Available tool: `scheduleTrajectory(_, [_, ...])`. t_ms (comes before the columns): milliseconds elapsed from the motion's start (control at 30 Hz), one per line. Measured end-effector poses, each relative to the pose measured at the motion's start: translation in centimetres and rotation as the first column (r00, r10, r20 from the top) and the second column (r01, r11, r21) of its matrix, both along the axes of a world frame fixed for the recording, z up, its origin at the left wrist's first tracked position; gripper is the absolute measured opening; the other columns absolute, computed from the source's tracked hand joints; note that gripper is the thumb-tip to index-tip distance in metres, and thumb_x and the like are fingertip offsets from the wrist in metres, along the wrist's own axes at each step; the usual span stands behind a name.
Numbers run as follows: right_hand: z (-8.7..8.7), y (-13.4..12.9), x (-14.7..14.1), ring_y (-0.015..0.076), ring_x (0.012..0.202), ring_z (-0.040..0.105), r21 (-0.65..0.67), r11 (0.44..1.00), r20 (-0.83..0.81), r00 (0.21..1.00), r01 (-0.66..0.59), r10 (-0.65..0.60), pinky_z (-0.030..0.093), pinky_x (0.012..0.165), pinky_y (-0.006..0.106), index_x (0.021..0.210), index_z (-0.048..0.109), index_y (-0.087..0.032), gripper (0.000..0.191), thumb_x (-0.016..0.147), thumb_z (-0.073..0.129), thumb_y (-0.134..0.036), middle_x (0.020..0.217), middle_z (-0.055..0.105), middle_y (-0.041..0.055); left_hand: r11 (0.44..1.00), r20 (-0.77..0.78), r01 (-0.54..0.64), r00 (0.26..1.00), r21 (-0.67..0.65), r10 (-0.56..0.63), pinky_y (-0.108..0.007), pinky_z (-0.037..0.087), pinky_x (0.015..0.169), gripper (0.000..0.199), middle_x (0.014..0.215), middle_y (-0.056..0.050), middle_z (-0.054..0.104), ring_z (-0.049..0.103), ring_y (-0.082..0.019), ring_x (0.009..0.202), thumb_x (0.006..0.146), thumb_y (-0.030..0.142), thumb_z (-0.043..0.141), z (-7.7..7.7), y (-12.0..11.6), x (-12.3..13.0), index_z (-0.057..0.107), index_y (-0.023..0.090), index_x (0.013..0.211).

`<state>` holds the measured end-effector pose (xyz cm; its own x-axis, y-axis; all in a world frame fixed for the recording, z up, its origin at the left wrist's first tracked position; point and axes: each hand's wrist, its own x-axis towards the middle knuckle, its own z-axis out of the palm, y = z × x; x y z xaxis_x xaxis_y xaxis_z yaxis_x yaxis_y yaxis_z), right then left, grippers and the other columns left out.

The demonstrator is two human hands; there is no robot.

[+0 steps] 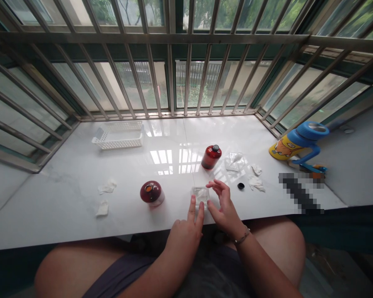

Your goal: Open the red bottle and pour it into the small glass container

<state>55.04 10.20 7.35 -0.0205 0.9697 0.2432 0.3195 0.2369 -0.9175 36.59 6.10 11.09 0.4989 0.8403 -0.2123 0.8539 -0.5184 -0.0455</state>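
Place: a home, at a bay-window ledge.
Ledge: glossy white sill (81, 194), the person seated against it.
Window: metal security bars (186, 62), trees outside.
Household item: child's cartoon water bottle (298, 142), far right of the hands.

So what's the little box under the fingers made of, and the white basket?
The little box looks like clear, glossy plastic: you can see straight through it to something white inside. It could be glass. Both the left hand and right hand touch it. The white basket seems matte moulded plastic, judging by its slotted lattice walls.
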Motion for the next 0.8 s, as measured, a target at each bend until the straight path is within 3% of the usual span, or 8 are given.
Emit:
scheduleTrajectory(200, [0.7,0.5,-0.8,0.0286,0.132,0.066,-0.06,0.992,0.109,0.989,0.108,-0.101,0.05,0.12,0.055,0.15,0.042,-0.028,0.069,0.093,0.077,-0.043,0.129,0.07,0.0093,1.0,0.012,-0.017,1.0,-0.005,0.017,-0.041,0.066,0.06,0.098,0.174,-0.035,0.023,0.077,-0.024,0.066,0.093,0.043,0.083,-0.2,0.0,0.0,0.029,0.023,0.172])
scheduleTrajectory(333, [1.9,1.0,-1.1,0.0276,0.124,0.071,-0.066,0.992,0.164,0.981,0.111,-0.099,0.052,0.118,0.053,0.143,0.054,-0.03,0.055,0.093,0.076,-0.041,0.124,0.075,0.0063,1.0,0.012,-0.017,1.0,-0.013,0.017,-0.042,0.066,0.059,0.097,0.174,-0.035,0.022,0.077,-0.024,0.066,0.094,0.042,0.081,-0.2,-0.1,0.1,0.027,0.023,0.172])
scheduleTrajectory(600, [3.9,0.0,-0.4,0.0298,0.123,0.073,0.025,0.994,-0.03,0.994,0.105,-0.104,0.057,0.112,0.055,0.139,0.053,-0.029,0.05,0.096,0.077,-0.039,0.128,0.077,0.0113,0.999,-0.001,-0.014,1.0,-0.044,0.014,-0.043,0.066,0.06,0.096,0.176,-0.032,0.018,0.078,-0.024,0.065,0.097,0.039,0.077,0.3,0.1,0.2,0.022,0.023,0.174])
scheduleTrajectory(800, [4.2,-0.4,0.2,0.0306,0.125,0.073,0.031,0.991,-0.086,0.988,0.131,-0.128,0.056,0.113,0.058,0.14,0.053,-0.029,0.051,0.096,0.078,-0.038,0.13,0.075,0.0122,0.998,0.013,-0.03,0.999,-0.059,0.031,-0.042,0.067,0.062,0.095,0.175,-0.034,0.018,0.078,-0.024,0.067,0.096,0.038,0.079,0.4,0.0,0.3,0.024,0.024,0.173])
